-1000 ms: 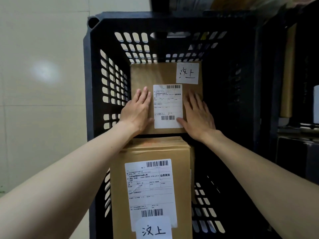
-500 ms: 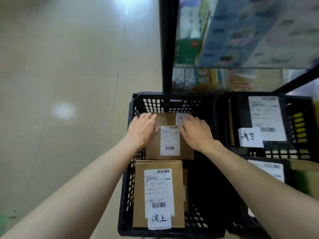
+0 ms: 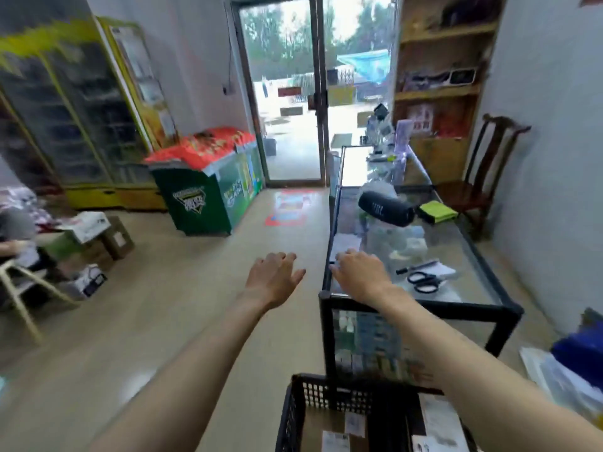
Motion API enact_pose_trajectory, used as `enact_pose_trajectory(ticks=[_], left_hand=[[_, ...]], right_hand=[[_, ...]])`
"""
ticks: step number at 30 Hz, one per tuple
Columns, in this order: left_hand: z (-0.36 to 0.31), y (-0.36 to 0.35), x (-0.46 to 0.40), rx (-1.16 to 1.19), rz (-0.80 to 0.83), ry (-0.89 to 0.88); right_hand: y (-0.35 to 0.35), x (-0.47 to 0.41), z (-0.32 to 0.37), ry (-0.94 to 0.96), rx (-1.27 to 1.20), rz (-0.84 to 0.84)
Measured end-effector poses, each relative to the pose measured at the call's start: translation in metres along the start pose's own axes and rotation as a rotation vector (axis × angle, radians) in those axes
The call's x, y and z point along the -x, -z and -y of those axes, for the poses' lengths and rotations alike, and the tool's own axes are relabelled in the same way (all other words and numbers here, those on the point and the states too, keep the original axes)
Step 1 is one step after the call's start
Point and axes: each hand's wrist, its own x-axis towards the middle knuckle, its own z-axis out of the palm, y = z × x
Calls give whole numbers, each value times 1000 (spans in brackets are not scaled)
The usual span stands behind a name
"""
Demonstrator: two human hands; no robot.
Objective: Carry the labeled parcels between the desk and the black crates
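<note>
A: What lies nearest to you?

B: At the bottom of the frame is the black crate [image 3: 295, 409], and in it you see a brown parcel [image 3: 329, 432] with a white label.

A: And your hands?

B: Both are empty, the fingers spread and loose. Your left hand [image 3: 272, 279] hangs over the floor at the centre. Your right hand [image 3: 360, 272] is over the near corner of the glass counter [image 3: 421, 309]; I cannot tell if it touches.

A: What is farther?

B: On the counter, right of centre, lie scissors [image 3: 424, 282], then a black speaker [image 3: 385, 208]. The glass door [image 3: 287, 93] is at the top centre.
</note>
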Motion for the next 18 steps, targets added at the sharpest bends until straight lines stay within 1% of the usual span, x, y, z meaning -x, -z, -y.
enact_pose_trajectory(ticks=[4,7,11,13,18], left_hand=[[0,87,7,-10,-28,65],[4,130,18,-17,-100,103],[20,161,46,-20,-171,170],[31,168,68,-31,-186,209],[81,187,142,-40,-208,389]], right_hand=[[94,0,-2,70,16,-56],[136,-3,-1,129,85,-86],[157,-6,15,190,50,-208],[161,-6,36,238,36,-214],[167,-5,126,448,-26,-249]])
